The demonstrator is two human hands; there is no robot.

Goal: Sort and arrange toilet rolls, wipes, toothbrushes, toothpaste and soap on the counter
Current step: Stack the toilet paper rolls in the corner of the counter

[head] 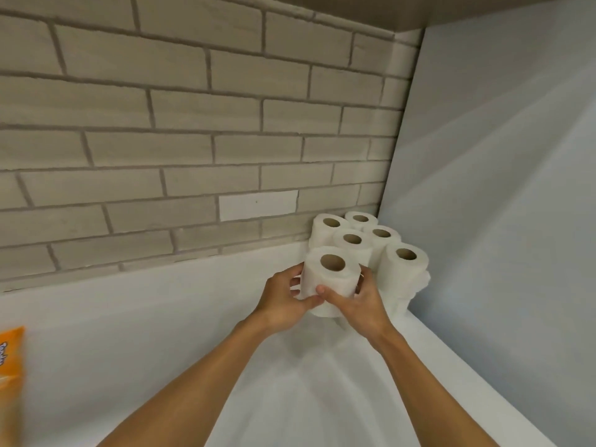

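A white toilet roll [329,279] stands upright with its cardboard core facing up, gripped from both sides. My left hand [283,301] wraps its left side and my right hand [358,301] holds its right side, thumb across the front. Behind it, several more toilet rolls [354,243] are stacked upright in the corner, one of them [403,266] nearest the right wall. The held roll sits at the front left of this stack, on top of a lower roll that is mostly hidden by my hands.
The white counter [161,317] runs left from the corner. A grey brick wall [193,140] stands behind, a pale wall [500,188] on the right. An orange packet [11,375] lies at the left edge.
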